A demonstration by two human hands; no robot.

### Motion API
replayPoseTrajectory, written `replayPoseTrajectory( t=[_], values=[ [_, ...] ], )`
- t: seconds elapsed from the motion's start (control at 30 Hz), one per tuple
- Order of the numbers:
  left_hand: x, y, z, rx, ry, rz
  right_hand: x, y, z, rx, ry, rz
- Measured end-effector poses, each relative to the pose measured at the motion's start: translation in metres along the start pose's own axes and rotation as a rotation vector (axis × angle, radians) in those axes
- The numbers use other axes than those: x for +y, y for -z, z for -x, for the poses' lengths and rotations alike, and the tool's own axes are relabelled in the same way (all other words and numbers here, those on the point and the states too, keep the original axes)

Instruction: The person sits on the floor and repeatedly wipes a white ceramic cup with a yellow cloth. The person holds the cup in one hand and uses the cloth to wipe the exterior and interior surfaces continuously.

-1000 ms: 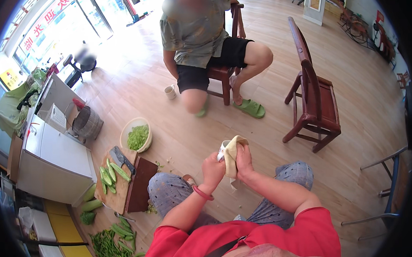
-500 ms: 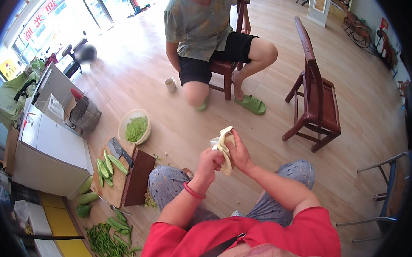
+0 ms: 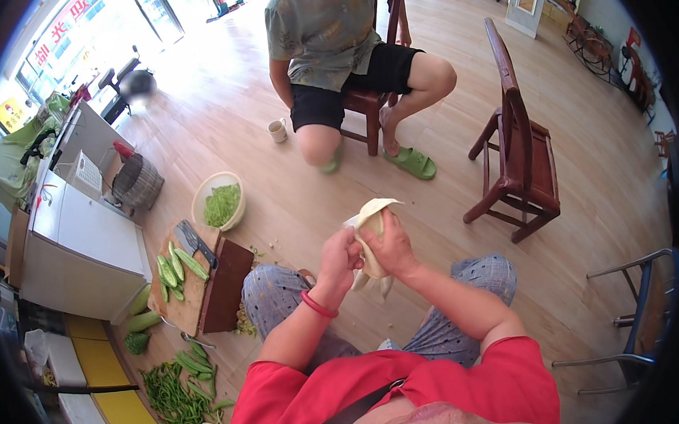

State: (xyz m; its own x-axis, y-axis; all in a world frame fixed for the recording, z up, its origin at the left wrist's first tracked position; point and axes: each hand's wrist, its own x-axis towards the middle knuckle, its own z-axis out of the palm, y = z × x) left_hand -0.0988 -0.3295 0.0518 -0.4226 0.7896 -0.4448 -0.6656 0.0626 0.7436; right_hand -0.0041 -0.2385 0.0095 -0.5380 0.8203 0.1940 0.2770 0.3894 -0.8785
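A pale yellow cloth [image 3: 374, 265] is bunched between my two hands, above the floor in front of my knees. My right hand [image 3: 390, 246] is wrapped over it from the right, with a corner of the cloth spread out beyond the fingertips. My left hand [image 3: 340, 259] is closed at the left side of the cloth, its fingers curled. A small white thing [image 3: 352, 221] shows at the cloth's left edge, mostly covered, and I cannot make out its kind. Loose pale ends hang below my hands.
To my left, a cutting board [image 3: 183, 304] bears a knife [image 3: 196, 244] and several peeled green gourds [image 3: 179, 269]. Beyond stand a bowl of green shreds [image 3: 222, 206] and a mug [image 3: 277, 130]. Green peppers [image 3: 169, 394] lie nearby. A person [image 3: 328, 38] sits opposite; a wooden chair [image 3: 530, 158] stands right.
The cloth has opened wider, its top corner now stretching right and loose ends hanging lower. My right hand has shifted slightly up. The view has tilted a little.
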Motion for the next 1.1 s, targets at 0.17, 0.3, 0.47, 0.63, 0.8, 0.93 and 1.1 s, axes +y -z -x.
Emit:
replayPoseTrajectory(
  t=[0.17,0.3,0.47,0.63,0.8,0.93,1.1],
  values=[
    [-0.011,-0.015,-0.009,0.036,0.034,-0.008,0.005,0.004,0.001,-0.012,0.105,0.174],
    [-0.022,-0.021,-0.006,0.063,-0.015,-0.061,0.018,0.015,-0.022,-0.198,-0.349,-0.196],
    [-0.012,-0.024,0.002,-0.115,-0.014,-0.046,0.066,0.025,-0.048,-0.496,-0.571,-1.303],
    [-0.019,-0.021,-0.009,-0.022,-0.032,0.009,0.032,0.03,-0.025,-0.136,0.017,-0.232],
    [-0.013,-0.039,-0.007,0.178,-0.047,0.177,0.011,0.006,0.006,0.039,0.456,0.539],
    [-0.023,-0.015,-0.005,-0.015,-0.079,0.029,0.004,0.019,-0.013,-0.005,-0.073,-0.195],
    [-0.014,-0.022,0.013,-0.051,-0.145,-0.058,0.027,0.032,-0.033,-0.22,-0.469,-0.789]
  ],
)
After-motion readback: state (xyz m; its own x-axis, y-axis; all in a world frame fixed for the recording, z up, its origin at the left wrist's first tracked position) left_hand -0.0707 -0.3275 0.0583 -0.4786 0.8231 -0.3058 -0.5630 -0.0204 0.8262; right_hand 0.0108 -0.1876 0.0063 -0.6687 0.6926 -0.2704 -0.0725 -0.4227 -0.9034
